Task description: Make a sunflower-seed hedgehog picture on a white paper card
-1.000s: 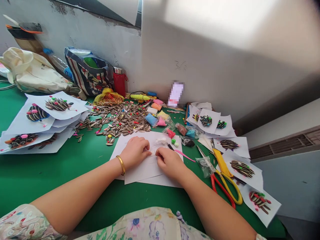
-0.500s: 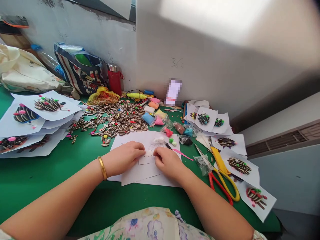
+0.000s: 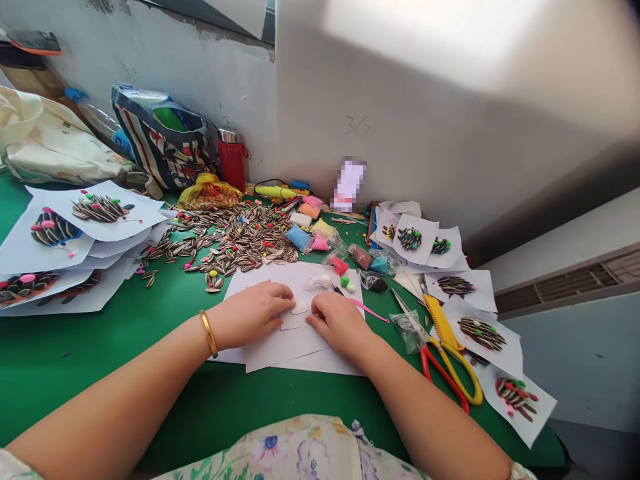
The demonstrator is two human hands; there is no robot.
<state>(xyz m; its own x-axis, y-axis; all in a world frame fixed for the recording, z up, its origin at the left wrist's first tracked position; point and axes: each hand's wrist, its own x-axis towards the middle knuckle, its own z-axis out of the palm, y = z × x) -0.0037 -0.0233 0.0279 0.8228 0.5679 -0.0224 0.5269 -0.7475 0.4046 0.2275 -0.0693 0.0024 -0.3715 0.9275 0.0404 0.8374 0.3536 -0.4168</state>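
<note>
Across the green tabletop (image 3: 125, 393), by the scuffed grey-white wall (image 3: 240, 87), stands a red cylindrical flask (image 3: 233, 167) with a silvery lid (image 3: 228, 137), and dark-and-white striped seeds (image 3: 245, 237) are heaped before it. Overlapping white paper sheets (image 3: 287, 350) lie nearer, mid-table; I see the left hand (image 3: 255, 313) and right hand (image 3: 340, 325) over them, both half-curled, but can't tell whether either grips anything.
</note>
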